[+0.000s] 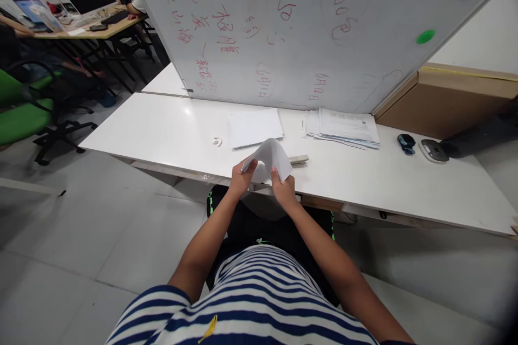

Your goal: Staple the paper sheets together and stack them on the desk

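Note:
Between my two hands bends a white sheet of paper (270, 152), arched upward in its middle; whether it is one sheet or more I cannot tell. My left hand (242, 177) pinches its left edge, thumb on top. The right edge is gripped by my right hand (283, 186), also with the thumb uppermost. Just right of the paper lies a stapler-like grey tool (299, 160), partly hidden by the sheet. Behind the held paper, a stack of blank white paper (257, 125) rests on the desk. Farther right sits a stack of printed sheets (348, 126).
The white desk (170, 129) runs across in front of me, with a whiteboard (259, 27) standing at its back. A small white curled item (217, 142) lies left. At right are a dark watch-like item (406, 143), a computer mouse (434, 150) and a cardboard box (449, 97). People sit at another desk, far left.

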`<state>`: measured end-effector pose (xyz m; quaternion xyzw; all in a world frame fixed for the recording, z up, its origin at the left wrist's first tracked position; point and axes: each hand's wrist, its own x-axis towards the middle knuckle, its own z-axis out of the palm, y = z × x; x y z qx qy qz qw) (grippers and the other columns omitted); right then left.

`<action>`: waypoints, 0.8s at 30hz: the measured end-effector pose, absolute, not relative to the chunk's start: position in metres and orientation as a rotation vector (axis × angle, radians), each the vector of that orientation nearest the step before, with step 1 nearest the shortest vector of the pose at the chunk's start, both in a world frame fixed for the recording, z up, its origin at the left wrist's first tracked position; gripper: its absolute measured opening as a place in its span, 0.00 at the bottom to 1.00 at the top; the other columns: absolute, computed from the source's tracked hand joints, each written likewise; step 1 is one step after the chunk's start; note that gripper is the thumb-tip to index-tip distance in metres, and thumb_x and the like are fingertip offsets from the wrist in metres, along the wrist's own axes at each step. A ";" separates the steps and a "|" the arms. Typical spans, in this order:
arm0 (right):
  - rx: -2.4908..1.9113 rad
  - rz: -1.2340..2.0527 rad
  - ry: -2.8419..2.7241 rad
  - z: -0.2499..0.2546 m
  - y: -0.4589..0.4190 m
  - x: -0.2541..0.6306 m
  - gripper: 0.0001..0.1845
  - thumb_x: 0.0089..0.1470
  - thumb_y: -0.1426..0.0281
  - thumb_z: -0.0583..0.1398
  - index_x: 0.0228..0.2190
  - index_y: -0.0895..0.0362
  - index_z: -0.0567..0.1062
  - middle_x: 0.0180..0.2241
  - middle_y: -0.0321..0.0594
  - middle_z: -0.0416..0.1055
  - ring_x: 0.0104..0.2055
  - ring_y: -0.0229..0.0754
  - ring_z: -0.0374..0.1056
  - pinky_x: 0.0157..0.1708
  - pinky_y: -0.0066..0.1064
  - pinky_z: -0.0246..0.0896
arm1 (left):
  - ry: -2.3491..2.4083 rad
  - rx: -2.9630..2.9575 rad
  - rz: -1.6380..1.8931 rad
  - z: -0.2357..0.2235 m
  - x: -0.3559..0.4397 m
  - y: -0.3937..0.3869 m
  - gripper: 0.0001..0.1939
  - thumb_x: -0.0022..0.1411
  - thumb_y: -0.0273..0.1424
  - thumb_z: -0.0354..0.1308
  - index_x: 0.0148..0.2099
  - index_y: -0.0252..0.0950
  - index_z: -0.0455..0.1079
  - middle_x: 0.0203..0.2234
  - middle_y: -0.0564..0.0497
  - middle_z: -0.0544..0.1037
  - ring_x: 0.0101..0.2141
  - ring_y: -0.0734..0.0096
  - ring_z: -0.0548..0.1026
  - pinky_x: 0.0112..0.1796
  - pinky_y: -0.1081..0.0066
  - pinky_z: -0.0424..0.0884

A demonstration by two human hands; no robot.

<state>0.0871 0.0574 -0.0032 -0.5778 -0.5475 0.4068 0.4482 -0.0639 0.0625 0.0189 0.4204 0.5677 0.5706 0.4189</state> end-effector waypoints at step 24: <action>-1.301 0.868 -1.714 -0.020 0.063 0.117 0.27 0.61 0.57 0.50 0.58 0.52 0.69 0.58 0.38 0.68 0.61 0.50 0.63 0.59 0.41 0.59 | 1.482 0.947 1.501 0.007 -0.060 0.063 0.25 0.55 0.47 0.65 0.45 0.30 0.77 0.38 0.44 0.81 0.44 0.56 0.76 0.45 0.64 0.70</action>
